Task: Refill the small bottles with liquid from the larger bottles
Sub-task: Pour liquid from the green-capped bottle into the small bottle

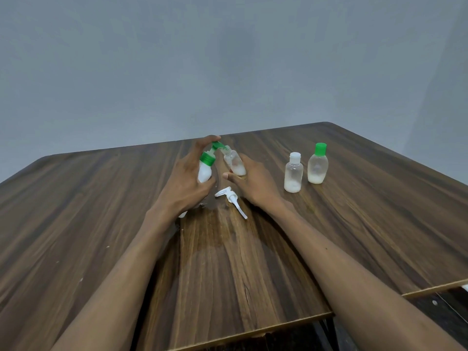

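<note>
Two bare forearms reach forward over the wooden table point(354, 224), whose near edge runs along the bottom of the view. Between the wrists a detached white pump head point(231, 198) lies on its side on the wood, its dip tube pointing back toward the person. Just beyond it, the left hand point(187, 178) grips a white pump bottle point(204, 173) with a green collar, fingers wrapped round the body and one finger lying over the green nozzle at the top. The right hand point(249, 182) holds a small clear bottle point(234, 163), tilted so its open neck meets the nozzle; a little white liquid sits at its base. Farther right, well apart from the hands, stand a clear bottle with a white cap point(293, 176) and, just beside it, a clear bottle with a green cap point(317, 163), each holding some white liquid at the bottom.
</note>
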